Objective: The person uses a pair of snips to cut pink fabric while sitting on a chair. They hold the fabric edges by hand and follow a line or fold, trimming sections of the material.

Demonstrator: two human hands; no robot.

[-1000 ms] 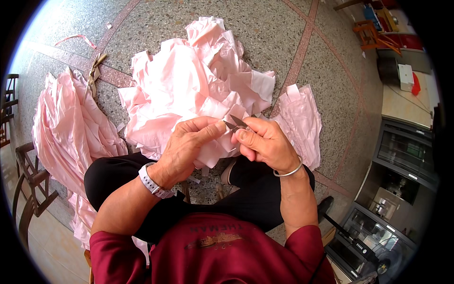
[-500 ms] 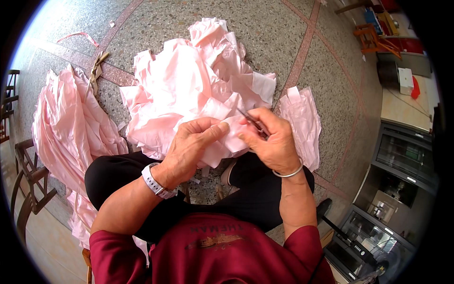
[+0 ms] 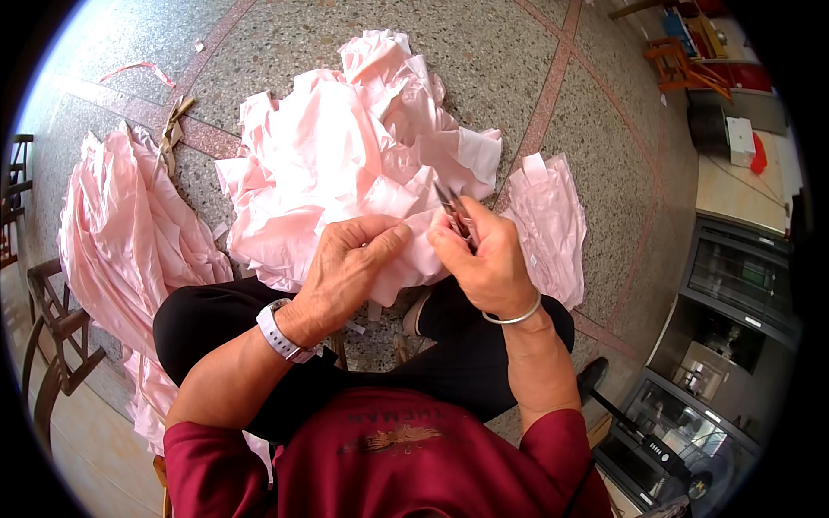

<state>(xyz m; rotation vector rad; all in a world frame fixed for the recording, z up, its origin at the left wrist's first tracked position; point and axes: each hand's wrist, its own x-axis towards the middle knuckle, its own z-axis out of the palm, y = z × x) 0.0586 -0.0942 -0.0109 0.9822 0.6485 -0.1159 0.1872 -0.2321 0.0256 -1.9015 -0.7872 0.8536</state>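
Observation:
A large heap of pale pink fabric (image 3: 324, 147) lies on the floor in front of me, its near part drawn up between my hands. The thumb and forefinger of my left hand (image 3: 345, 263) pinch the near edge of this cloth. My right hand (image 3: 492, 268) is closed around small dark thread snips (image 3: 455, 213), whose pointed blades stick out past the fingers, away from me. The right thumb tip is against the cloth, close beside the left fingertips. Whether the right fingers also grip the cloth is hard to make out.
Another bundle of pink fabric (image 3: 138, 224) lies at the left, and a flat pink stack (image 3: 548, 229) at the right. A tan strip of cloth (image 3: 174, 129) is on the speckled floor. Wooden chairs (image 3: 60, 332) stand far left; a dark cabinet (image 3: 734, 285) and a fan (image 3: 704, 479) are at the right.
The snips have swung from slanting leftward to pointing more directly away from me. My right hand has shifted slightly left, and the cloth between my hands hangs differently; the left hand keeps its pinch.

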